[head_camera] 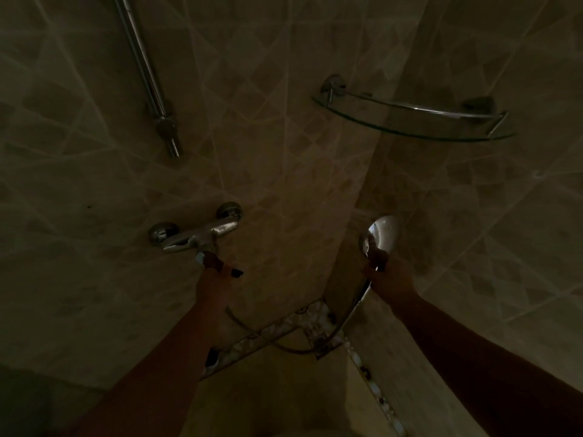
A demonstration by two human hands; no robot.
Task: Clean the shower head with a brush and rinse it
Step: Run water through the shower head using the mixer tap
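While both arms reach forward from the bottom of the view, the dim light hides much of the detail. The left hand [217, 272] closes its fingers round the lever [205, 257] under the mixer tap [195, 236], which is fixed to the tiled wall [94, 184]. The right hand [383, 272] grips the handle of the shower head [380, 233], holding it up near the corner where the two walls meet, well apart from the tap. From below that hand the hose [344, 323] loops down and back toward the tap, crossing a patterned tile border [284, 326].

A faint spray seems to leave the head toward the upper left, though it is too dim to be sure. No brush shows anywhere, so I judge the scrubbing is over and this is the rinse, with the left hand setting the flow. Left to do, likely: finish rinsing, shut the water off, and hang the head back.

Farther up, a glass shelf [416, 127] sits in the corner, and the riser rail [142, 67] runs up the wall above the tap.
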